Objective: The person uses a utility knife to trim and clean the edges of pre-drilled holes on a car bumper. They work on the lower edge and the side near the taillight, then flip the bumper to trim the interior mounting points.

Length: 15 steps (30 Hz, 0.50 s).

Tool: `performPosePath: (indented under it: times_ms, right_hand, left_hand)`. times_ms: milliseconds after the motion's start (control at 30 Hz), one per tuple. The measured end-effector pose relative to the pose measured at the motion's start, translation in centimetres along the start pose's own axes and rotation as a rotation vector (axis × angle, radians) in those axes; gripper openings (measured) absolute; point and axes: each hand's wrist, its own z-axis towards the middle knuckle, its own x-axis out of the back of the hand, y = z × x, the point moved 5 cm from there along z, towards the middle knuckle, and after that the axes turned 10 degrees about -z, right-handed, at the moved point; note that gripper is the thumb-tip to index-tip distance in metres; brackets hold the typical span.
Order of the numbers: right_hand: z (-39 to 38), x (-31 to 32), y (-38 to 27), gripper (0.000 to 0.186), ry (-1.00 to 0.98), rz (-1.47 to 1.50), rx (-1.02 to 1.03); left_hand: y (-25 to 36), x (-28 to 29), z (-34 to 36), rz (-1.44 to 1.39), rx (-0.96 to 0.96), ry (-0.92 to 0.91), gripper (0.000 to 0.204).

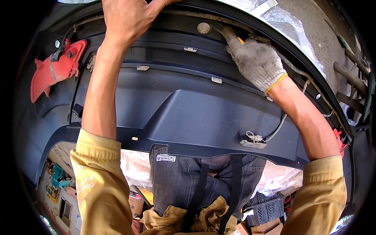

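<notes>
A large dark car bumper lies inner side up across my lap. My bare left hand reaches to its far edge, thumb stretched to the right; the other fingers are cut off by the picture's top. My right hand, in a grey knitted glove with a yellow cuff, is closed near the far rim. A thin line and a bit of yellow show at its fingers, but what they hold cannot be made out. Just left of those fingertips is a round hole. A wiring harness runs along the rim behind the glove.
Red reflector lamps sit at both ends, a left one and a right one. A small lamp unit with a cable is near the inner edge. Clear plastic wrap lies beyond the bumper; metal bars stand at right. Tools lie lower left.
</notes>
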Motion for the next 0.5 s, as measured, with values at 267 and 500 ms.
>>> performPosePath:
  times_ms: [267, 500]
  right_hand:
    - [0.4, -0.4, 0.2, 0.051, -0.077, 0.031, -0.039]
    - [0.5, 0.5, 0.0, 0.044, 0.04, 0.074, 0.007]
  left_hand:
    - [-0.1, 0.1, -0.1, -0.032, -0.016, 0.04, 0.04]
    - [-0.2, -0.1, -0.2, -0.062, -0.001, 0.051, 0.038]
